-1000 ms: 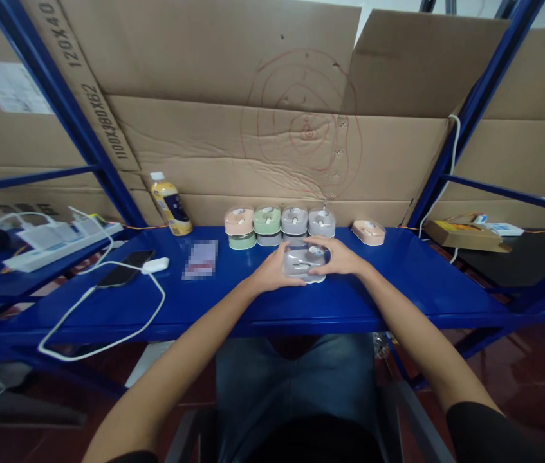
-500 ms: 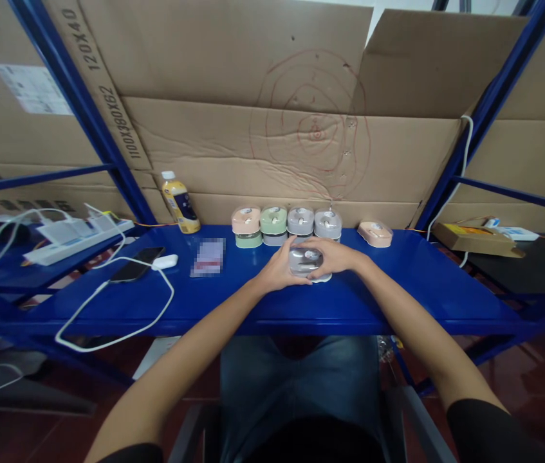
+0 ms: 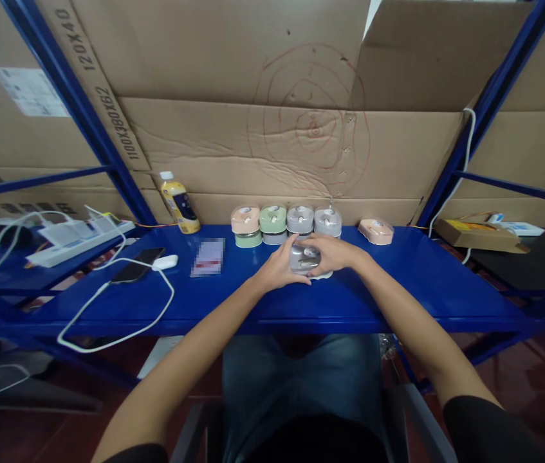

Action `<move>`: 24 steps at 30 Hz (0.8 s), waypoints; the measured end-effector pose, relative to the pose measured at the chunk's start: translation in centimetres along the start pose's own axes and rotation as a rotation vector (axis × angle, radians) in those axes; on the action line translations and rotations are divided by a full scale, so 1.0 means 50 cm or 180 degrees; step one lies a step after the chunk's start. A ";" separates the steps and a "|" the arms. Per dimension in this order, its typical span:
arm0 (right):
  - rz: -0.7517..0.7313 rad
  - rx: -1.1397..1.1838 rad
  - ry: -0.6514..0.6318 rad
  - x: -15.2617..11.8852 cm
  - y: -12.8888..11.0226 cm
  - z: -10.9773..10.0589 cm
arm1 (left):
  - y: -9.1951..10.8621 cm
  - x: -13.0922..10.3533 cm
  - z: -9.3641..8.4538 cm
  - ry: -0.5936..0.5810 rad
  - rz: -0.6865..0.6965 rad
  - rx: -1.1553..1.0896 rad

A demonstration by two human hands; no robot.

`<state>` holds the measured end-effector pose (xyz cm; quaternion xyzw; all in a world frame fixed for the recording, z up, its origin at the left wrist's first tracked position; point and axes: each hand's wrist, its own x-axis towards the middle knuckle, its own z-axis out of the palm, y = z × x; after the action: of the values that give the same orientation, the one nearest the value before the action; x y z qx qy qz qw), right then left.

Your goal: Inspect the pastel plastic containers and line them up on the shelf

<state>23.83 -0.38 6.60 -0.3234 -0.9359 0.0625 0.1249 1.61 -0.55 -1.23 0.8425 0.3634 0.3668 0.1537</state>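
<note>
A small grey box with a clear lid is between my two hands over the blue table. My left hand grips its left side, thumb low at the front. Around the right side and back curls my right hand. Part of a pale, flat-looking thing shows beneath the box; what it is I cannot tell. Just behind stand stacked clear-lidded boxes: a pink one, a green one and two grey ones on top. A lone pink box sits apart to the right.
On the blue table are a yellow bottle, a blurred-out card-like item and a phone with a white cable. A power strip lies left, an open carton right. Cardboard and blue posts stand behind.
The view has shifted very slightly. Both hands keep their hold on the grey box, which appears tipped a little differently.
</note>
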 end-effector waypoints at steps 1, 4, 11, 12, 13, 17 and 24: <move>-0.0010 0.0031 0.0022 0.000 0.000 0.000 | 0.001 0.001 -0.001 -0.0006 0.0002 0.0002; -0.0037 0.0122 0.0080 -0.001 0.006 0.005 | 0.004 0.003 -0.004 0.0003 -0.0008 -0.0041; -0.0214 0.0621 0.0142 -0.009 0.045 0.016 | 0.005 0.005 -0.005 0.0109 -0.0034 -0.0152; -0.0237 0.0734 0.0155 -0.011 0.050 0.017 | 0.005 0.005 -0.005 0.0099 -0.0039 -0.0151; -0.0263 0.0833 0.0163 -0.013 0.054 0.019 | 0.006 0.005 -0.005 0.0089 -0.0042 -0.0152; -0.0233 0.0875 0.0225 -0.014 0.065 0.037 | 0.004 0.007 -0.006 -0.0019 -0.0082 -0.0120; -0.0086 0.0772 0.0306 -0.003 0.073 0.069 | -0.004 0.008 -0.010 -0.0204 -0.0177 -0.0071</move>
<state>25.16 2.28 2.53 -0.2959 -0.9187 0.1580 0.2087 1.32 -0.09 -0.78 0.8416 0.3775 0.3392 0.1848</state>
